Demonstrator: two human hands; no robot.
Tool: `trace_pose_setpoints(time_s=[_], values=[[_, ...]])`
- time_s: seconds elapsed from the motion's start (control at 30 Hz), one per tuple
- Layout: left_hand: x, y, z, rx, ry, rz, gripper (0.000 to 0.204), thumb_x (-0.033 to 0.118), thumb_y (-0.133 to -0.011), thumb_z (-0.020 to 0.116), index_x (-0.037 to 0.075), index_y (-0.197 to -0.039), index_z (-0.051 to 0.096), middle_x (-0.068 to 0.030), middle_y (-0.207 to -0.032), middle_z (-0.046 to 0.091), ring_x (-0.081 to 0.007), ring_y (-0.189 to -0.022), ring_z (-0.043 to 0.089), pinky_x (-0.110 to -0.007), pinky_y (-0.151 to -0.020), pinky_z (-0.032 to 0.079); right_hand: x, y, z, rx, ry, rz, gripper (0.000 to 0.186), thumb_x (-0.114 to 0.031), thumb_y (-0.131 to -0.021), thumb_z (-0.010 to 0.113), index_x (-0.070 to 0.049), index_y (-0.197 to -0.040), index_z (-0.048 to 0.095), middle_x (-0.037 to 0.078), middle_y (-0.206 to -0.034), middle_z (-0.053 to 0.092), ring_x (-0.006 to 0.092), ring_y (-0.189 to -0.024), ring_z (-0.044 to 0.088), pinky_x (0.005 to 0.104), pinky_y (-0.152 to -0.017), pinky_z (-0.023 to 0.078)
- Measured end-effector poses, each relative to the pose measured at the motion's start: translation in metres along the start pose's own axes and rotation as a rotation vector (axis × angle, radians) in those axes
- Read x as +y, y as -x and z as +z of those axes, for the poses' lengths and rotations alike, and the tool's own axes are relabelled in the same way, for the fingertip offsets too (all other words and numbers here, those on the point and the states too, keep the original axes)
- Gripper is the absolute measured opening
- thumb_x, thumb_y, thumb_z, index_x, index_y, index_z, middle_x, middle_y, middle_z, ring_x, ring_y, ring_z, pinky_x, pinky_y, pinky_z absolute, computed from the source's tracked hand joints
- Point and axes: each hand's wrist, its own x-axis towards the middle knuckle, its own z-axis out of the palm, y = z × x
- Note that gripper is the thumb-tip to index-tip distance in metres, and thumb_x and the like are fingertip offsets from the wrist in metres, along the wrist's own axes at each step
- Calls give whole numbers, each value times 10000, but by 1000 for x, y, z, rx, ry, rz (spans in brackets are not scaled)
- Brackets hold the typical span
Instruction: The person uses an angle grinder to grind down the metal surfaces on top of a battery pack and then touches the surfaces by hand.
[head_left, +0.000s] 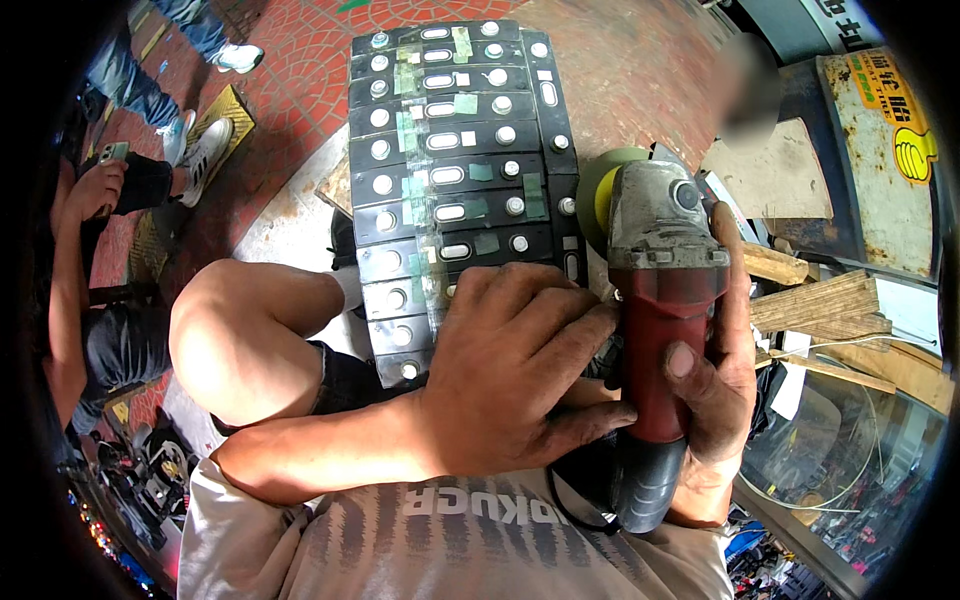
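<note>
An angle grinder (663, 330), with a dark red body, a scuffed grey head and a black handle end, stands upright in front of my chest. My right hand (725, 375) wraps its right side, the thumb lying over the body. From the left, my left hand (520, 365) reaches across with bent fingers, its fingertips and thumb against the grinder's side. The grinder's disc (605, 195), yellow-green, faces left beside a long black battery pack (455, 150). Silver round terminals and strips of clear and green tape cover the pack's top; my left hand hides part of its near end.
A seated person's hand (98, 190) holds a phone at the left, near other people's legs and shoes (238, 57). Wood strips (820, 305) and a glass-topped case (820, 450) lie to the right. Beyond them stands a rusty pale panel (885, 170). Red patterned paving (300, 60) spreads behind.
</note>
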Motion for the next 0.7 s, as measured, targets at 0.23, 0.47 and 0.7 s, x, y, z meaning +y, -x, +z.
trace_pose_setpoints(time_s=[0.23,0.47,0.7], values=[[-1,0,2,5,-4,3,837,589,-893,990,-24,-1420,776,-181,-1303,795,-422,-1191,743,-560,-972,524,-2,-1,-1,17,26,3,1307,-175,-913,974,-54,-1948,185,252,-1772,579,380,-1566,665,475,-1327,518],[-2,0,2,10,-8,-1,829,588,-899,987,-27,-1416,784,-185,-1299,799,-420,-1194,745,-557,-973,527,-1,-3,-1,12,24,10,1289,-160,-917,961,-52,-1946,192,254,-1762,590,369,-1551,680,463,-1310,531],[-2,0,1,14,4,-10,821,569,-899,992,-30,-1420,781,-188,-1302,797,-429,-1197,743,-565,-990,539,-3,-4,6,22,19,38,1300,-152,-906,958,-52,-1947,187,239,-1742,614,367,-1544,686,461,-1305,536]])
